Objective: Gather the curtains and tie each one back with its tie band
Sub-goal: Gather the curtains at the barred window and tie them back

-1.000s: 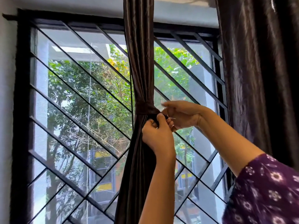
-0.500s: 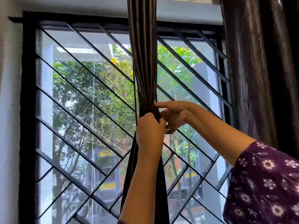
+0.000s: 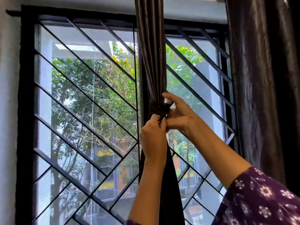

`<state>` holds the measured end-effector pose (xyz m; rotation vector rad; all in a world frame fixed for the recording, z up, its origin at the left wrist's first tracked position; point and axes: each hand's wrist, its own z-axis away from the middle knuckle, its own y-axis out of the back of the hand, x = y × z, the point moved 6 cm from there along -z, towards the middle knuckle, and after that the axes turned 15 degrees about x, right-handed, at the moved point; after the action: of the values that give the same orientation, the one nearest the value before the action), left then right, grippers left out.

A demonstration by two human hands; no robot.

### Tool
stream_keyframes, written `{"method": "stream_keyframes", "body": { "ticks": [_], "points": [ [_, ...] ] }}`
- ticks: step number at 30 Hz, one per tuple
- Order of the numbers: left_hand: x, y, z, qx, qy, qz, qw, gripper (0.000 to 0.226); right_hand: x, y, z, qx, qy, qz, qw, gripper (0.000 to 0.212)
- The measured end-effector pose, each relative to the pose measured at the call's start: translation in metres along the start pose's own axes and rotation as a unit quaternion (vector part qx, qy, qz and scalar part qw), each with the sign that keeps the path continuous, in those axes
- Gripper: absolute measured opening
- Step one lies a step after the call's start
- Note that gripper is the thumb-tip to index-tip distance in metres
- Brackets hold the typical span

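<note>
Middle curtain [image 3: 151, 62]: dark brown, hanging in front of the window's centre. It is gathered into a narrow bundle, pinched in at mid-height and spreading out again below.
Tie band [image 3: 158, 109]: the same dark cloth, wrapped round the bundle at its narrowest point. A small white patch [image 3: 168, 101] shows at its right side.
Left hand [image 3: 153, 137]: raised from below with its back to the camera and its fingers curled. Thumb and forefinger pinch the tie band at its lower edge.
Right hand [image 3: 178, 114]: reaches in from the right and touches the left hand. The forefinger lies above the tie band, and the other fingers curl against its right side by the white patch.
Right curtain [image 3: 259, 78]: hangs full and loose at the window's right edge, well apart from the middle curtain.
Window bars [image 3: 84, 101]: black diagonal bars, with trees and a building beyond.
Sleeve [image 3: 267, 200]: purple with white flowers, on the right arm.
</note>
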<state>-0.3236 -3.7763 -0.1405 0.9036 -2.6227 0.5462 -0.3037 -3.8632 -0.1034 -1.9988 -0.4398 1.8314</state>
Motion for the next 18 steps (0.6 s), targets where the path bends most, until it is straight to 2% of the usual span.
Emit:
{"method": "stream_keyframes", "body": {
  "ticks": [3,6,8,10,13,14,15,16,17,18],
  "points": [
    [-0.003,-0.005,0.006,0.012,-0.009,0.022,1.000,0.016,-0.001,0.007,-0.003,0.038,0.038,0.118,0.992,0.037],
    [-0.013,-0.011,0.008,0.017,-0.001,0.042,0.999,0.017,-0.008,0.019,-0.013,0.080,0.073,0.153,0.982,0.023],
    [-0.012,-0.017,0.013,0.015,-0.048,0.034,0.998,0.025,-0.016,0.024,-0.017,0.102,0.113,0.209,0.966,0.021],
    [-0.008,-0.023,0.018,0.023,-0.103,0.000,0.994,0.031,-0.025,0.025,-0.017,0.136,0.156,0.305,0.930,0.020],
    [-0.008,-0.029,0.023,0.069,-0.144,-0.037,0.987,0.014,-0.039,0.023,-0.012,0.187,0.182,0.477,0.839,0.016],
    [-0.009,-0.030,0.024,0.068,-0.117,-0.022,0.991,0.014,-0.043,0.021,-0.011,0.197,0.187,0.525,0.806,0.016],
    [-0.011,-0.029,0.028,0.050,-0.057,0.014,0.997,0.016,-0.048,0.018,-0.010,0.201,0.200,0.553,0.784,0.017],
    [-0.014,-0.030,0.035,0.016,0.039,0.067,0.997,0.021,-0.052,0.015,-0.010,0.202,0.212,0.568,0.769,0.020],
    [-0.016,-0.033,0.045,-0.029,0.170,0.132,0.976,0.031,-0.056,0.013,-0.011,0.201,0.216,0.578,0.761,0.023],
    [-0.019,-0.039,0.057,-0.071,0.324,0.210,0.920,0.043,-0.057,0.012,-0.012,0.200,0.209,0.585,0.758,0.024]
  ]
}}
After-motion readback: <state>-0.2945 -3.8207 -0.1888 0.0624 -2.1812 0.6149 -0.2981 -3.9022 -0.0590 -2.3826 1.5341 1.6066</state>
